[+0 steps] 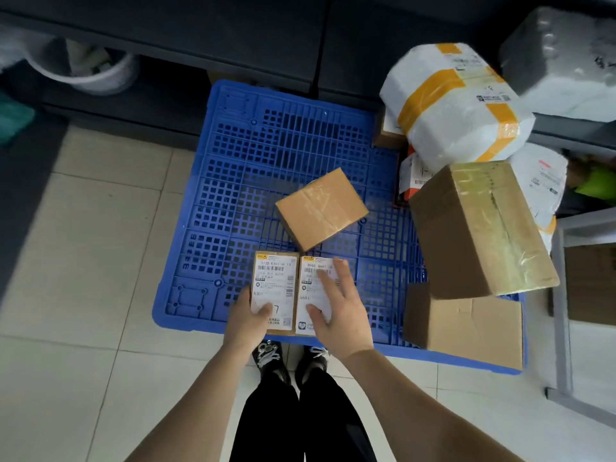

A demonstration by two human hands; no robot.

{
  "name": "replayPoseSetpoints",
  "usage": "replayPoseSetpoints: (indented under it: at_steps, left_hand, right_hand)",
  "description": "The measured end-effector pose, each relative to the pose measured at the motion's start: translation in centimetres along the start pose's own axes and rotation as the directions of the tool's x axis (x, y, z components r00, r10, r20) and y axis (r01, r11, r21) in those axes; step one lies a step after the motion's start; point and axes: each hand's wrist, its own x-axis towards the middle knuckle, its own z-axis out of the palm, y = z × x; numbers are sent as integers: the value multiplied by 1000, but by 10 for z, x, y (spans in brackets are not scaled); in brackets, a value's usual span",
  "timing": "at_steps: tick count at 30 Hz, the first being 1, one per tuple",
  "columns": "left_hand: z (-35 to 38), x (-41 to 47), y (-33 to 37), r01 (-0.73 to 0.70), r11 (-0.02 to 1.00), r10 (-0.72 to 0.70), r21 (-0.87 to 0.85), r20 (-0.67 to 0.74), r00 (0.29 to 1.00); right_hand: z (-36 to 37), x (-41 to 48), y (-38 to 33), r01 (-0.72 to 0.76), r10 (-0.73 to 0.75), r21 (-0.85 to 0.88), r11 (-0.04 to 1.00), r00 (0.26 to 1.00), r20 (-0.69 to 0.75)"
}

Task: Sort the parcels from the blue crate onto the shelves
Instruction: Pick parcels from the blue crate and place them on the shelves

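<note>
Looking straight down, we see our two bare hands over the near edge of a blue plastic pallet [266, 155] that lies on the tiled floor [83, 261]. Our left hand [245, 320] grips the left labelled parcel [275, 281] by its near end. The thumb is pressed on the white label, which reads K301; the other fingers are hidden under the box, so we cannot tell how they lie.

Touching that parcel on its right side is the right labelled parcel [311, 278]. Our right hand [338, 311] lies flat on it, its fingers [341, 275] straight and spread across the label, the thumb held apart from them. Nothing is pinched there. We cannot tell whether the two parcels rest on the pallet or are held just above it.

Just beyond the fingertips of both hands, a small taped brown box [321, 208] sits askew on the pallet grid. Its nearest corner is close to the far edges of the two parcels.

Well to the right of the right fingers, a large cardboard box [480, 228] leans tilted on a lower cardboard box [466, 331]. Beyond those is a white bag parcel with yellow tape [456, 101], and a grey bag parcel [560, 55] sits farther right.

Far beyond the fingers runs a dark shelf unit [200, 35], with a white bucket [86, 68] in it on the left. Below our wrists are our shoes [266, 355].
</note>
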Motion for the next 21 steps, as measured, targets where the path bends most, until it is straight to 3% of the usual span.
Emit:
replayPoseSetpoints:
  at_steps: [2, 4, 6, 9, 12, 21]
  left_hand:
    - [0, 0, -4, 25, 999, -23, -42, 40, 999]
    - [1, -1, -5, 84, 990, -75, -110, 84, 994]
    - [2, -4, -6, 125, 980, -107, -153, 124, 987]
    - [-2, -12, -14, 108, 983, -92, -145, 116, 989]
    - [-9, -34, -18, 68, 956, -47, -284, 80, 996]
    - [-72, -138, -24, -123, 828, -7, -547, -230, 973]
  right_hand:
    - [0, -3, -5, -211, 214, 93, 973, 977, -15]
    - [1, -3, -7, -454, 454, 209, 866, 890, 53]
    - [6, -6, -3, -555, 541, 268, 787, 831, 133]
    - [10, -16, 4, -558, 532, 328, 762, 829, 173]
    - [1, -23, -3, -516, 468, 387, 764, 857, 216]
    - [-38, -32, -98, -225, 112, 539, 812, 966, 234]
